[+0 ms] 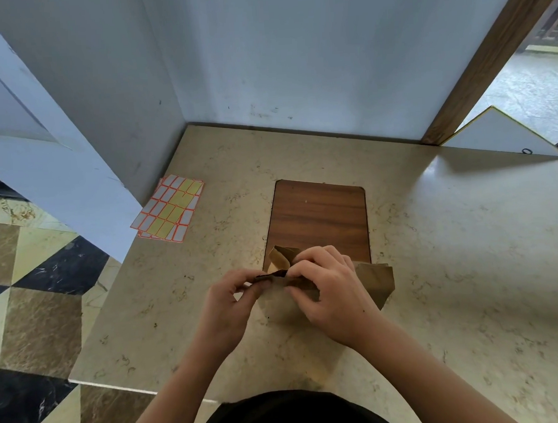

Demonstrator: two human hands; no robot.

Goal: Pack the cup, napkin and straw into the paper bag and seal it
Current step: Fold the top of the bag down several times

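Note:
A brown paper bag [375, 279] stands on the beige stone counter [468, 266] near its front edge. Both hands pinch its crumpled top. My left hand [226, 306] grips the left end of the folded top edge between thumb and fingers. My right hand [328, 291] covers the middle of the bag's top and presses the paper fold down. The cup, the napkin and the straw are not visible; the bag's inside is hidden.
Sheets of orange-bordered stickers [169, 209] lie at the counter's far left, by a white pillar. A dark wooden inset panel [318, 219] sits in the counter just behind the bag. White walls close the back; tiled floor drops off to the left.

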